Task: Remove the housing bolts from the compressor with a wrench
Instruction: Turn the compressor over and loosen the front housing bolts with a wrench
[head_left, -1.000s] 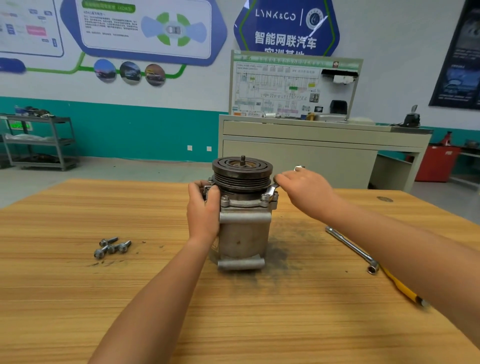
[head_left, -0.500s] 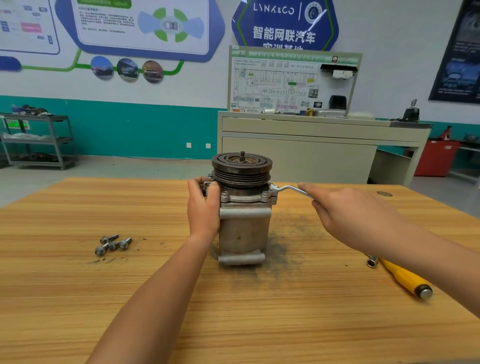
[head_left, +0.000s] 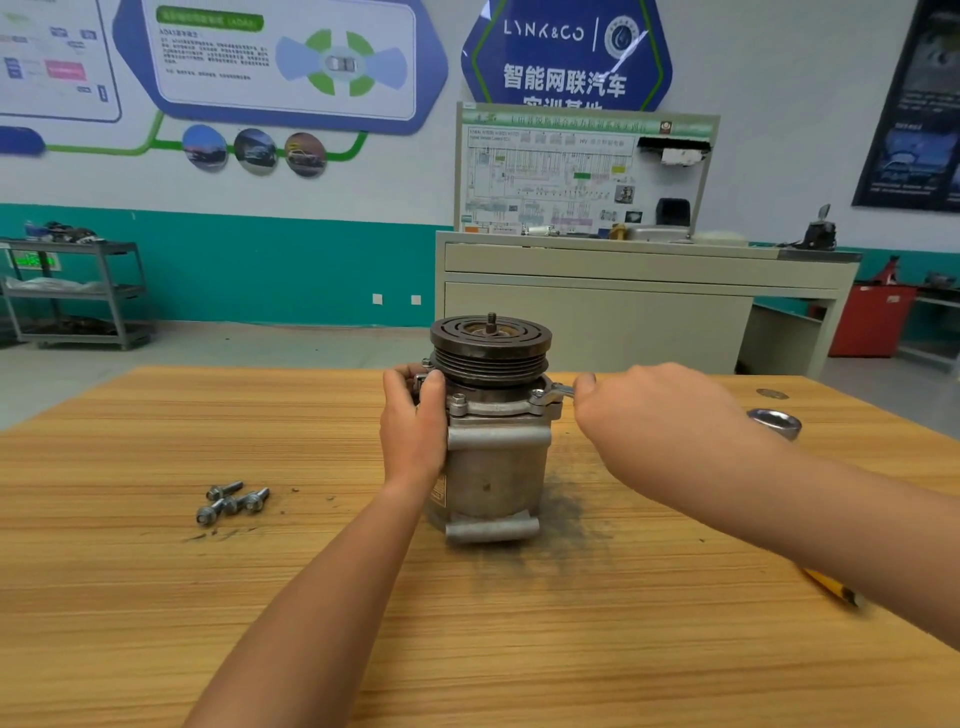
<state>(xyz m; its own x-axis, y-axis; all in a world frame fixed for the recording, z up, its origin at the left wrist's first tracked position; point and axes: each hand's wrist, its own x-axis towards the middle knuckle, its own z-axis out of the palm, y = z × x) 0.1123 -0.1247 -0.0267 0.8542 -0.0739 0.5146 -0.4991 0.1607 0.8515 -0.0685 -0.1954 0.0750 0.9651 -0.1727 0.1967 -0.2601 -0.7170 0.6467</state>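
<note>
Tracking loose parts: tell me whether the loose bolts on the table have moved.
No. The bolts lie at the same spot left of the compressor.

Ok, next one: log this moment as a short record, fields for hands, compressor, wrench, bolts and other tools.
compressor: upright on the table, pulley end up
left hand: grips the compressor's left side below the pulley
right hand: holds the wrench
wrench: head at a bolt on the flange's right side
flange bolt: one in place at front left
loose bolts: a few lying together on the table, left of the compressor
yellow-handled tool: on the table, mostly hidden by the right forearm
</note>
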